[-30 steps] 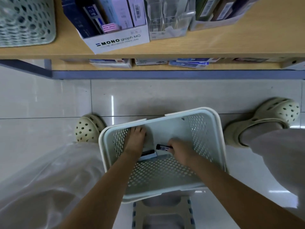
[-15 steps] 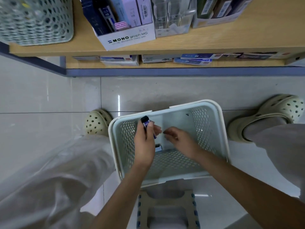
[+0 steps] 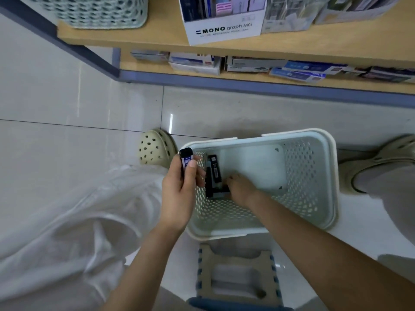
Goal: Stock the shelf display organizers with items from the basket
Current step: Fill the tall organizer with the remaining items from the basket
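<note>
While left hand (image 3: 179, 194) grips case (image 3: 186, 157), box (image 3: 224, 32) reads "MONO graph MG".

Had the basket (image 3: 332, 176) on the floor between the left shoe (image 3: 155, 149) and the right shoe (image 3: 377, 162), with the stool (image 3: 238, 272) just behind it, nearer the body. Held the left hand (image 3: 177, 198) over the basket's left rim, pinching a small case (image 3: 186, 158). Had the right hand (image 3: 241, 189) inside, at the near end of the loose cases (image 3: 214, 169) lying along the left wall. Faced the shelf (image 3: 157, 34) beyond, bearing a display box (image 3: 224, 30), a second basket (image 3: 96, 10) to its left, and flat packs (image 3: 298, 70) on the lower board beneath.
</note>
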`<state>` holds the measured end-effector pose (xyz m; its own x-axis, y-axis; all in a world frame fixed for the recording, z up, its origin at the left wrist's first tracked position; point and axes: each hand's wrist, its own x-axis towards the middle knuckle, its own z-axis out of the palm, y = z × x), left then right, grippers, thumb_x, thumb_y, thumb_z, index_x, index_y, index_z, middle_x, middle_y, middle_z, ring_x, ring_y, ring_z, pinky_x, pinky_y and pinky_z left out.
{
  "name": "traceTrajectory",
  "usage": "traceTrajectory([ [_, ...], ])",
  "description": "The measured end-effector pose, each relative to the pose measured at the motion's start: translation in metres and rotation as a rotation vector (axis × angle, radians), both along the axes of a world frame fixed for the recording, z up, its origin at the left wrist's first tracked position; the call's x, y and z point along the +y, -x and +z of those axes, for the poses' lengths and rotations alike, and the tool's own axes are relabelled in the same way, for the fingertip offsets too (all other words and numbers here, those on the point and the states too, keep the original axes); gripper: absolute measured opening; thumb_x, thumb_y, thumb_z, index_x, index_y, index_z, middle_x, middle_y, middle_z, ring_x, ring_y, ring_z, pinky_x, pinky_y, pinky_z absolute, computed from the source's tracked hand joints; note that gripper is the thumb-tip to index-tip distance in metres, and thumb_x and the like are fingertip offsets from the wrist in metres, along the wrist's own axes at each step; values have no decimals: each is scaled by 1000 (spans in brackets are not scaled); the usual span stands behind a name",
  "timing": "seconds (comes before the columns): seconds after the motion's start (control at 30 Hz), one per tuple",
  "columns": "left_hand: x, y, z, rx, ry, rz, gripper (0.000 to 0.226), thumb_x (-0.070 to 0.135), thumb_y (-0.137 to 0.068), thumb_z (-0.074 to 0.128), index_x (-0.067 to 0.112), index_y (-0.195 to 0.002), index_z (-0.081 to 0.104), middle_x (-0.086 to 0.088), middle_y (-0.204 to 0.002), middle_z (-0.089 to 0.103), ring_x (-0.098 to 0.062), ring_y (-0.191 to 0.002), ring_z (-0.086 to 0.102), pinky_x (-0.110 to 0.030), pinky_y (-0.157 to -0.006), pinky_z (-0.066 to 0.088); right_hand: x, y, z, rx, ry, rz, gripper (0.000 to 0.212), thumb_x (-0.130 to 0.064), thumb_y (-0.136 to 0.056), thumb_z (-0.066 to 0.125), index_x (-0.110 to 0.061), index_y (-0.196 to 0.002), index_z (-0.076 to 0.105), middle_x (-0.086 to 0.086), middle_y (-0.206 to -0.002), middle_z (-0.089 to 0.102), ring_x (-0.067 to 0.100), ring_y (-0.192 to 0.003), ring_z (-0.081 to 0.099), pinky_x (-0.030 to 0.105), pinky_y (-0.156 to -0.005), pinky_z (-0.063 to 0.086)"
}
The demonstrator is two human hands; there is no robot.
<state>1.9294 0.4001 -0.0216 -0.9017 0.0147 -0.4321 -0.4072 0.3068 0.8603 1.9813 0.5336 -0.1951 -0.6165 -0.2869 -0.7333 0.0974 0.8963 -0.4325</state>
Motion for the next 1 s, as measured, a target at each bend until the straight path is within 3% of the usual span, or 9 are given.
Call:
traceTrajectory([
  [0.2,-7,0,8,24,-15,37,17,11,-100,38,10,-91,53,2,-66,55,-8,-59,52,-18,-61,47,-2,7,11,-117,-35,7,31,-4,-94,45,1,-124,54,20,-128,53,32,-116,52,32,-97,40],
  [0.37,-10,-9,16,-6,-11,66,18,16,-100,37,11,-90,51,-3,-69,52,-7,-61,50,-17,-61,45,15,9,29,-129,5,-39,24,0,-92,45,2,-110,61,21,-110,61,31,-102,59,28,-75,39],
  [0.43,-10,-16,17,-37,25,81,20,21,-101,36,12,-88,48,-4,-69,51,-7,-60,48,-21,-59,45,22,8,42,-99,89,-130,21,-8,-96,44,1,-108,59,21,-106,62,29,-96,59,26,-71,36],
  [0.53,-9,-23,14,-97,30,134,14,17,-100,39,8,-92,47,-7,-69,48,-2,-55,45,-9,-56,40,31,7,74,34,248,-275,18,-21,-100,40,-7,-104,51,12,-98,66,28,-89,61,36,-78,48],
  [0.63,-2,-31,17,-193,-86,207,11,14,-97,46,6,-105,47,-5,-76,48,-8,-62,46,-7,-54,42,32,3,114,224,405,-394,12,-27,-101,34,-17,-98,41,-4,-79,64,17,-75,63,38,-76,50],
  [0.73,3,-36,20,-250,-232,266,18,24,-96,50,12,-108,50,0,-84,54,-11,-73,50,-16,-67,48,20,-3,150,277,545,-485,13,-26,-100,33,-18,-96,42,-8,-72,60,8,-67,59,31,-70,50],
  [0.83,8,-41,28,-277,-303,263,14,34,-95,52,19,-96,53,-2,-88,55,-13,-81,54,-29,-83,46,-2,-8,175,276,645,-562,17,-22,-100,35,-27,-86,42,-6,-66,58,8,-60,56,32,-67,49],
  [0.93,10,-45,38,-251,-319,286,15,25,-99,42,13,-98,52,-1,-82,57,-1,-67,59,-12,-63,49,-19,-12,185,266,603,-511,16,-24,-100,38,-29,-87,46,0,-67,60,20,-65,58,41,-69,49],
  [1.0,6,-49,38,-198,-279,283,18,21,-100,40,11,-105,54,2,-87,59,0,-75,61,-7,-62,47,-22,-15,184,279,522,-387,17,-28,-100,39,-24,-108,53,7,-76,64,27,-72,60,41,-70,48],
])
